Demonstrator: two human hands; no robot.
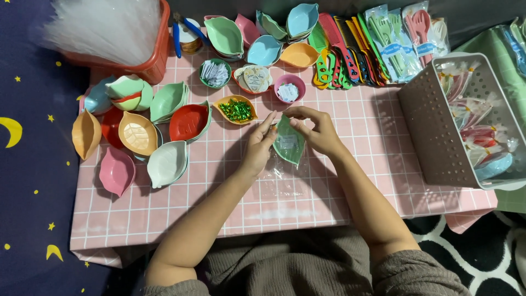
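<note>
Two hands met over the middle of the pink counter, both pinched on one green leaf-shaped dish. The left hand nipped its far tip; the right hand closed over the far right edge. Its long axis ran far to near, slightly tilted, above a clear plastic bag.

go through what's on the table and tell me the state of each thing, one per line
left hand: pinching the top edge of the green leaf dish
right hand: gripping the dish from the right
green leaf dish: held tilted above the table, paper slip inside
clear bag: flat on the table, empty
small orange dish: filled with green bits
perforated basket: holding wrapped dishes
red basket: filled with clear bags
</note>
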